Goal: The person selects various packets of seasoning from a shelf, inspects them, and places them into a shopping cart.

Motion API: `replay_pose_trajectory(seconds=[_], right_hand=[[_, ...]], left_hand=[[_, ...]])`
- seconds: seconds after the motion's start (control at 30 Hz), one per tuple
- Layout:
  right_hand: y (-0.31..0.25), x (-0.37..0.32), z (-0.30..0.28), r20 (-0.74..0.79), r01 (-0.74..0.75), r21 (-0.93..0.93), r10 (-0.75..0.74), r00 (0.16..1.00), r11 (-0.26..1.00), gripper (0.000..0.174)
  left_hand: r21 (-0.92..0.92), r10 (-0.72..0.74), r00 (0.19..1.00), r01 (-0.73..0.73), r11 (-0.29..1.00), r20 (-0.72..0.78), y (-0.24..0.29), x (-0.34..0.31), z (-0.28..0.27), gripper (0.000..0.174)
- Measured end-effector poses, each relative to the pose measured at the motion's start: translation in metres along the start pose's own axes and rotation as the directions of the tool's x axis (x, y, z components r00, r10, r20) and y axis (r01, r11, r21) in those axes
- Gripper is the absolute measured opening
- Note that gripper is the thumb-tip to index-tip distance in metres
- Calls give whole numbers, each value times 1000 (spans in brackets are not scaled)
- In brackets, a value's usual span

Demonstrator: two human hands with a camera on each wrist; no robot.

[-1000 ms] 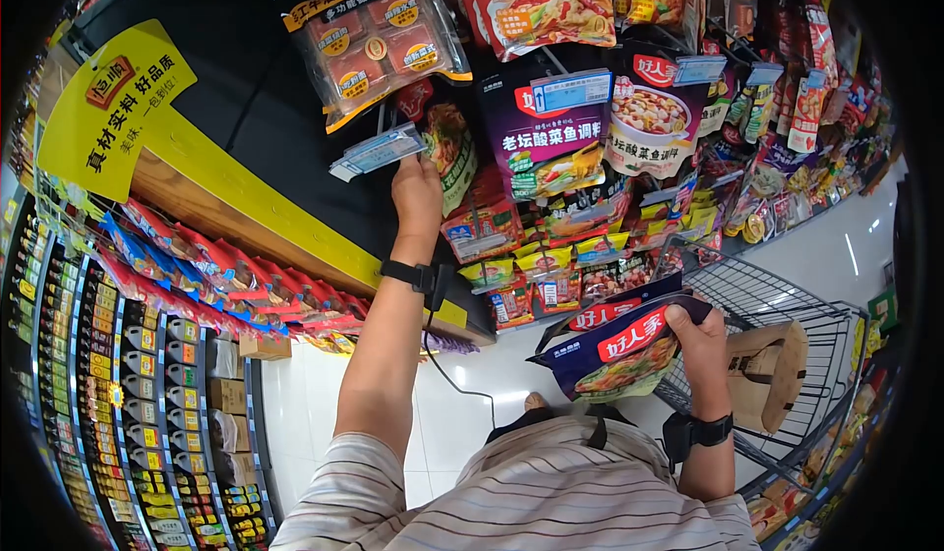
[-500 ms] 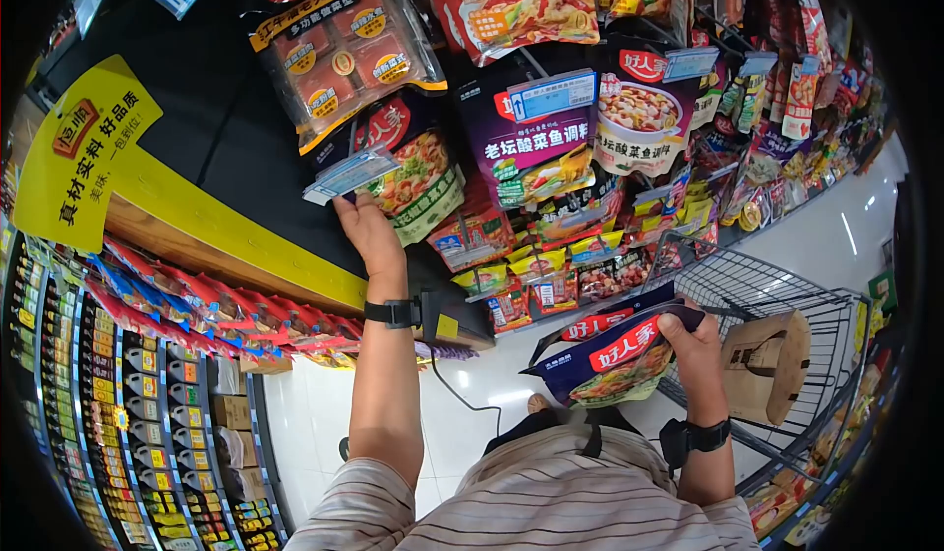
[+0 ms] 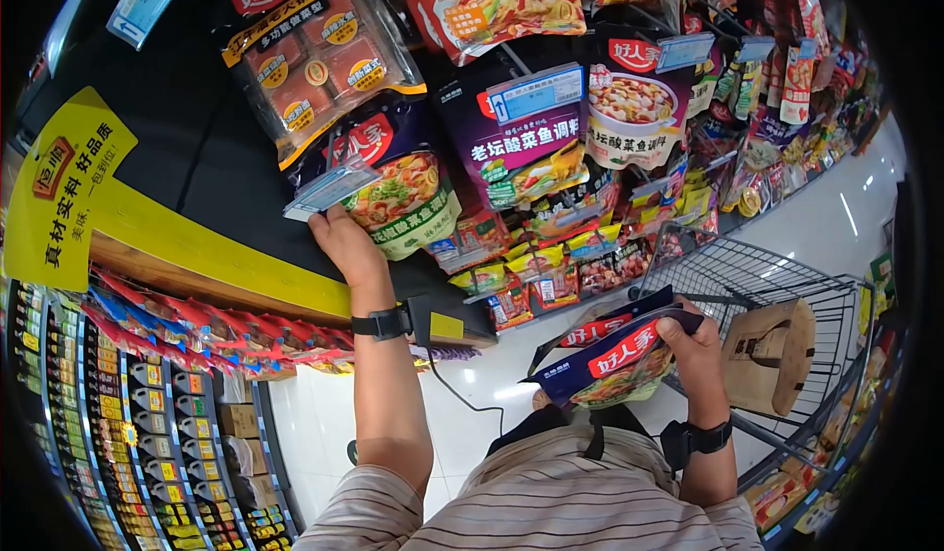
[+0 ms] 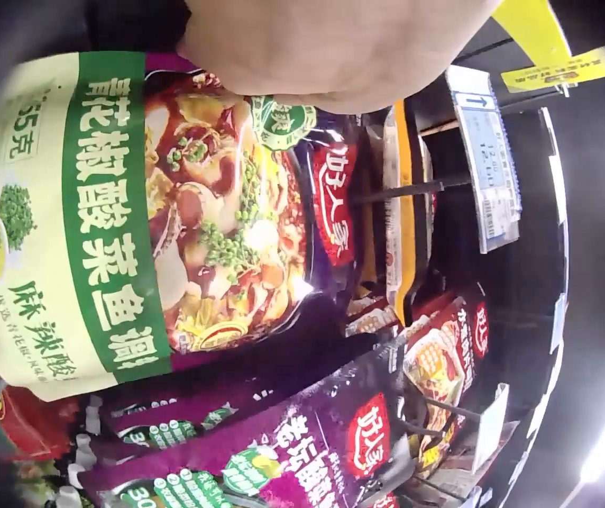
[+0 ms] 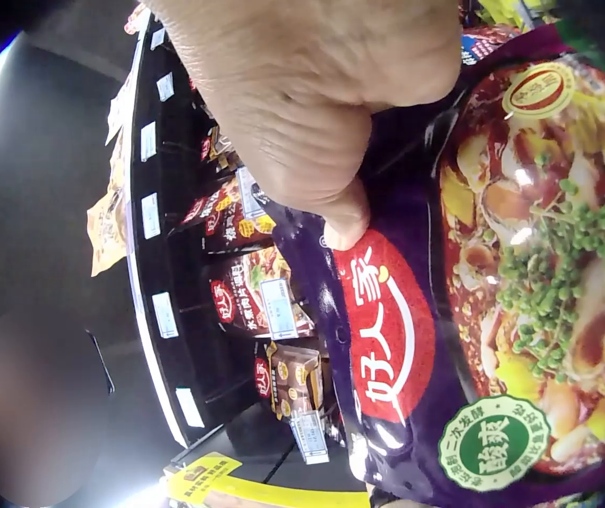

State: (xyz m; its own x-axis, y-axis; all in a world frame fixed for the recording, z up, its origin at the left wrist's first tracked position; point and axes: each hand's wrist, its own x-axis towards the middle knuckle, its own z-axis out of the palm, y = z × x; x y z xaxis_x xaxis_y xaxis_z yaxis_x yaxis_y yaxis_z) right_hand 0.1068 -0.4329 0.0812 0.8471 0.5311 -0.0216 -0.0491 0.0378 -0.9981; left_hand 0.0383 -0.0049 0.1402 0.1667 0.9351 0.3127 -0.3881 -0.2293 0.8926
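In the head view the left hand (image 3: 349, 246) is raised to a hanging purple and green pouch (image 3: 398, 192), its fingertips at the pouch's left edge just under a price tag (image 3: 332, 187). The left wrist view has that pouch (image 4: 218, 222) close up beneath the hand (image 4: 334, 48); the fingertips are hidden, so their grip cannot be told. Near the waist, the right hand (image 3: 691, 345) pinches the top corner of purple pouches (image 3: 615, 362), thumb on the front one. The right wrist view gives the thumb pressed beside the red logo of the front pouch (image 5: 398, 328).
A wire cart (image 3: 747, 276) with a brown paper bag (image 3: 770, 356) stands at the right. More pouches (image 3: 521, 148) hang on hooks beside the left hand. A yellow shelf strip (image 3: 226, 256) runs below it, and bottle shelves (image 3: 147, 433) fill the lower left.
The left hand has moved left and down in the head view, and the purple and green pouch by it now shows more fully. The right hand still holds its pouches, nearly unmoved.
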Motion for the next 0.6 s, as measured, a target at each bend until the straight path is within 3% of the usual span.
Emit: replay_pose_trajectory(seconds=[0.07,0.17,0.27,0.37,0.5,0.57,0.6], right_hand=[[-3,0,2,1,13,-16,-13,1000,1000,30],[-2,0,2,-2,1,-8,-1,1000,1000,31],[-6,-3,3,-28,-6,-20,5,1000,1000,32],[-13,-6,0,-54,5,-50,-8,999,999,34],[-15,-14,-9,-85,10,-37,-14,996,999,32],[-15,-18,-14,-103,26,-17,-27,994,1000,29],[-16,-20,-15,-121,27,-15,-28,992,1000,29]], left_hand=[[-27,19,1000,-19,999,13,-18,17,-4,31],[-249,21,1000,-17,968,15,-63,62,-8,20],[-304,-236,972,221,927,-13,-39,64,27,19],[-249,-9,998,24,968,63,-125,122,11,41],[-348,-3,962,103,932,274,-177,172,0,46],[-398,-8,947,143,906,322,-159,165,12,42],[-238,163,934,-88,967,318,-169,175,7,37]])
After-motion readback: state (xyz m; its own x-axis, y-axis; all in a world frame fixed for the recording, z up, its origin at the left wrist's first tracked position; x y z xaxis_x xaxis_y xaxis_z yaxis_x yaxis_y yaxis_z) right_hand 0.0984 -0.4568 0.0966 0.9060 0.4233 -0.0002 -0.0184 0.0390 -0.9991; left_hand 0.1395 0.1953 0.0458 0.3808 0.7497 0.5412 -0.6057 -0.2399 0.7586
